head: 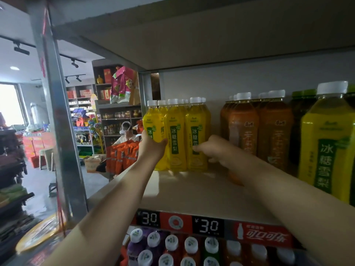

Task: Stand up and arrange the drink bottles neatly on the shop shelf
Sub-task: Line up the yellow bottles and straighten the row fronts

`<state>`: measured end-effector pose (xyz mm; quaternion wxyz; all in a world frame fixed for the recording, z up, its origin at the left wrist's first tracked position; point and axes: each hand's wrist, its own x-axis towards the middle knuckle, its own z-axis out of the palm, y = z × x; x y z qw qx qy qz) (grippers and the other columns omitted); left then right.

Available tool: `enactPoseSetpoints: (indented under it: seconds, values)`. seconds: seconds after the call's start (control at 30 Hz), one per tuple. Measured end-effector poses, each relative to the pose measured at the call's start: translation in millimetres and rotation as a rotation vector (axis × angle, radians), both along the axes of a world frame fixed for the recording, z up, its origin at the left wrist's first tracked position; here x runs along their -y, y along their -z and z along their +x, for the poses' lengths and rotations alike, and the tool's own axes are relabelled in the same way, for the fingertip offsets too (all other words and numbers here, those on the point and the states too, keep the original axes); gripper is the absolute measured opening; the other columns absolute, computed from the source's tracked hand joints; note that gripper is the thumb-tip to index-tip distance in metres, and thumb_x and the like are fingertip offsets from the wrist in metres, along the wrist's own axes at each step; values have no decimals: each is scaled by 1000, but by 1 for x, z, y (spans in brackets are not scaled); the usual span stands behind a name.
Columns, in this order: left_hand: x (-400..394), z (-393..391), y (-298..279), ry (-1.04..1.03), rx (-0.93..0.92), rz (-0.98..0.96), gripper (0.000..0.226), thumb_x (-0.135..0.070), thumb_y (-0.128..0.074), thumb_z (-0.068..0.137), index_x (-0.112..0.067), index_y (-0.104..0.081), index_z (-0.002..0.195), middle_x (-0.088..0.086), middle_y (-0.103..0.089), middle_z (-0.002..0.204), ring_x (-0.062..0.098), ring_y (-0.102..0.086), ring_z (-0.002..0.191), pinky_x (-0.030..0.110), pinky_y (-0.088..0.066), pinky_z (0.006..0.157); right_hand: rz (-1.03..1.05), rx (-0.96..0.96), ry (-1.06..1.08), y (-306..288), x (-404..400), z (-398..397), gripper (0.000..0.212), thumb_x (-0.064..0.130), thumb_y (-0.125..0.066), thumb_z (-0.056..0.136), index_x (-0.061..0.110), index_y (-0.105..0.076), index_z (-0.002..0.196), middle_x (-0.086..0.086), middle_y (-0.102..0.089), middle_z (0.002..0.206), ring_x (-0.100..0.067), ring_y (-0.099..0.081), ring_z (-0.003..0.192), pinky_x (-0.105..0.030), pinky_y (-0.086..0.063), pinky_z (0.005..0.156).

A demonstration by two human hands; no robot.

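Yellow drink bottles with white caps stand upright in rows at the back left of the shelf board. My left hand grips the leftmost yellow bottle around its lower body. My right hand reaches in from the right; its thumb touches the label of the rightmost yellow bottle of that group, fingers curled behind. Orange-brown bottles stand to the right, and a large yellow bottle stands near the front right.
A metal upright bounds the shelf on the left. The shelf above hangs low overhead. Price tags line the front edge, with capped bottles on the shelf below. A person sits in the shop aisle beyond.
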<state>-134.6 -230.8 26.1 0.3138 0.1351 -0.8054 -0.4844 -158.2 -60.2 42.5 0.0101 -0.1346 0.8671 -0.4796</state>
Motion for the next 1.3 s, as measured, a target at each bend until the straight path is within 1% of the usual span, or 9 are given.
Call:
enactPoseSetpoints:
  seconds: [0.2,0.4,0.47,0.6,0.77,0.9,1.07,1.17,1.3]
  values:
    - [-49,49,-10,181,-75,100,51,-24,-54,91,-18,-37,139,8,-51,125,9,-51,73,23,-38,54,-166,-76,-80,-11,-39,61,64,33,-60,88,10,-32,141,-7,-55,127,-25,-57,108,-39,-49,91]
    - [-105,90,-1,440,-108,165,28,-22,-59,88,-24,-60,116,-4,-62,105,1,-59,87,29,-55,77,-120,-519,115,13,-96,124,53,33,-58,89,29,-37,138,12,-53,129,-2,-49,105,-8,-34,67]
    - [-123,96,0,529,-91,139,26,-23,-59,88,-24,-61,114,-9,-64,98,-2,-63,83,23,-55,73,-78,-602,161,19,-109,135,52,30,-58,89,29,-38,137,13,-53,128,-3,-50,110,-12,-40,77]
    - [-158,98,4,637,-44,122,22,-27,-59,88,-30,-63,109,-3,-66,110,11,-62,100,34,-54,86,-30,-668,239,26,-138,150,49,23,-57,90,25,-42,136,9,-55,128,-6,-53,113,-23,-45,91]
    - [-196,89,10,756,-11,81,38,-36,-63,83,-31,-58,121,-8,-63,117,11,-59,107,33,-50,89,36,-805,387,36,-177,155,40,15,-57,88,24,-52,127,4,-60,113,-3,-55,95,-8,-40,75]
    - [-218,80,11,864,-7,86,43,-32,-68,83,-28,-56,124,-10,-67,114,10,-62,106,38,-48,94,40,-803,448,42,-199,146,41,20,-58,88,25,-48,127,3,-54,121,-3,-49,98,-6,-34,70]
    - [-227,67,15,934,12,142,47,-31,-68,82,-28,-54,127,-2,-65,120,22,-59,113,51,-43,100,36,-533,319,43,-213,128,54,33,-56,90,23,-35,139,15,-52,119,-4,-52,103,-13,-43,72]
    - [-229,63,16,902,6,142,46,-34,-70,80,-34,-56,124,-5,-65,119,20,-59,112,49,-43,101,16,-471,223,42,-216,121,49,30,-56,90,25,-40,136,8,-57,124,-10,-55,112,-27,-49,87]
    - [-223,60,18,867,-9,188,35,-29,-71,81,-37,-62,113,-6,-69,113,21,-63,106,50,-47,96,-24,-485,184,41,-212,117,45,26,-60,88,24,-47,131,11,-59,116,-6,-56,107,-21,-47,81]
